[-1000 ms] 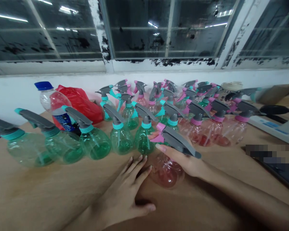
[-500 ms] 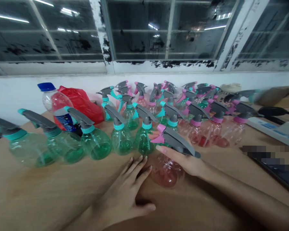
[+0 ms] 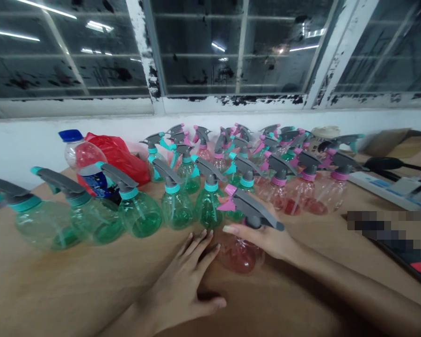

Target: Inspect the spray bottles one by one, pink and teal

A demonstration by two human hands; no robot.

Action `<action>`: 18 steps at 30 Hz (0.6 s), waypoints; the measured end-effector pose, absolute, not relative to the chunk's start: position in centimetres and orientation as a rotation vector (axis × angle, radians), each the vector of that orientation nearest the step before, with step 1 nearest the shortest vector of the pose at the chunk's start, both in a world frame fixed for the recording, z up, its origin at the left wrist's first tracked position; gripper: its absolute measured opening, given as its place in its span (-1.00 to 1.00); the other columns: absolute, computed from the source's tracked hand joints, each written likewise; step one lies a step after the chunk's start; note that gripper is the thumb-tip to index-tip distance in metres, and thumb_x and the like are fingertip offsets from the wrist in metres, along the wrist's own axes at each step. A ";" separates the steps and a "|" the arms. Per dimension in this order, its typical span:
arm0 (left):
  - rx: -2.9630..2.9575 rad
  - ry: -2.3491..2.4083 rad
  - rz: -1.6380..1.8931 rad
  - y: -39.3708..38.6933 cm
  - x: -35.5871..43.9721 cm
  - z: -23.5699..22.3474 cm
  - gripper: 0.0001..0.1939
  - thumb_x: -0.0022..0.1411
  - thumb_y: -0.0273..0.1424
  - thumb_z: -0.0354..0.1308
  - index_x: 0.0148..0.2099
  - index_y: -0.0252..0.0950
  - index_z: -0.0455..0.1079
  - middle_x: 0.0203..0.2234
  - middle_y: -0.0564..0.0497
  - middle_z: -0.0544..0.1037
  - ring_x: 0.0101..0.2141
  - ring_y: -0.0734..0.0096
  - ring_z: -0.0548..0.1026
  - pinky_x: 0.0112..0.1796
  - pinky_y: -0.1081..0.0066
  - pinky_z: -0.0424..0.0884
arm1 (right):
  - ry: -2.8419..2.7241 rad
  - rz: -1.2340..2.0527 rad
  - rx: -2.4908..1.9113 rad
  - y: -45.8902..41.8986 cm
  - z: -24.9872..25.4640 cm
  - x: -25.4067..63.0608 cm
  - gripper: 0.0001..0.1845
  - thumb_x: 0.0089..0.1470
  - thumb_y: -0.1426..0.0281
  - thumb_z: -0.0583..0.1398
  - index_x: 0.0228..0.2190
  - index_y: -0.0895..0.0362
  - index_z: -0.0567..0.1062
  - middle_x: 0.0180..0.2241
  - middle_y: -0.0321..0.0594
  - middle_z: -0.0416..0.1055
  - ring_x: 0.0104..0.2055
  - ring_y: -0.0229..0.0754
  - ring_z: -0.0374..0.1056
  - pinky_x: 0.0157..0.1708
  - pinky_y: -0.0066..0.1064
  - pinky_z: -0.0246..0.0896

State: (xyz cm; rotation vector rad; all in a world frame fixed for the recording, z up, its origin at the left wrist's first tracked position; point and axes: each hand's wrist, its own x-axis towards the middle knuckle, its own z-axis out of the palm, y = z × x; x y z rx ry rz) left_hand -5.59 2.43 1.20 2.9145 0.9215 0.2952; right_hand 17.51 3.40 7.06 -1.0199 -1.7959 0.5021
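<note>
A spray bottle with a clear pinkish body, a grey lever and a pink nozzle stands on the wooden table in front of me. My right hand is wrapped round its neck below the trigger head, thumb on the near side; the other fingers are mostly hidden behind it. Just left of that bottle, my left hand lies flat on the table with fingers stretched out and thumb apart, holding nothing. Its fingertips point at a green spray bottle with a turquoise collar, close in front of them.
Several green spray bottles line up to the left, several pink ones to the right, with more behind. A blue-capped drink bottle and red plastic bag stand back left. A white power strip and dark phone-like device lie right.
My right hand sits slightly lower at the pink bottle's neck, its far fingers no longer showing beside the nozzle. The view has shifted a little; my left hand stays flat in place.
</note>
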 end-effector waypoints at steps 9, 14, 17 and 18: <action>2.982 0.935 0.380 2.9 -5.9 0.9 -0.14 0.14 0.07 0.14 0.35 -0.19 -0.04 0.28 -0.14 0.04 0.19 -0.07 0.12 0.12 -0.02 0.09 | -1.826 0.443 -1.175 0.5 6.2 19.8 -0.60 -0.04 0.16 0.29 -0.20 0.13 0.46 -0.23 -0.14 0.49 -0.15 -0.03 0.39 -0.09 -0.13 0.28; 3.010 0.951 0.390 2.6 -5.3 0.2 -0.20 0.15 -0.04 0.19 0.33 -0.11 -0.01 0.27 -0.04 0.09 0.18 -0.04 0.16 0.11 0.01 0.14 | -1.795 0.553 -1.254 -2.0 7.0 24.3 -0.68 0.02 0.19 0.26 -0.19 0.08 0.50 -0.21 -0.25 0.55 -0.16 -0.06 0.45 -0.10 -0.22 0.32; 3.046 0.937 0.363 2.0 -3.8 0.3 -0.16 0.14 -0.05 0.19 0.36 -0.11 -0.09 0.27 -0.05 0.09 0.16 -0.07 0.21 0.05 0.01 0.24 | -1.656 0.503 -1.403 -3.4 6.8 29.4 -0.67 0.04 0.17 0.24 -0.18 0.06 0.51 -0.21 -0.25 0.56 -0.16 0.01 0.46 -0.17 -0.18 0.36; 3.058 0.917 0.353 1.8 -3.1 0.4 -0.13 0.13 -0.05 0.19 0.37 -0.12 -0.11 0.27 -0.06 0.09 0.15 -0.09 0.22 0.03 0.00 0.27 | -1.630 0.492 -1.445 -3.8 6.6 31.4 -0.68 0.05 0.18 0.23 -0.17 0.05 0.51 -0.23 -0.25 0.56 -0.17 0.02 0.46 -0.18 -0.16 0.37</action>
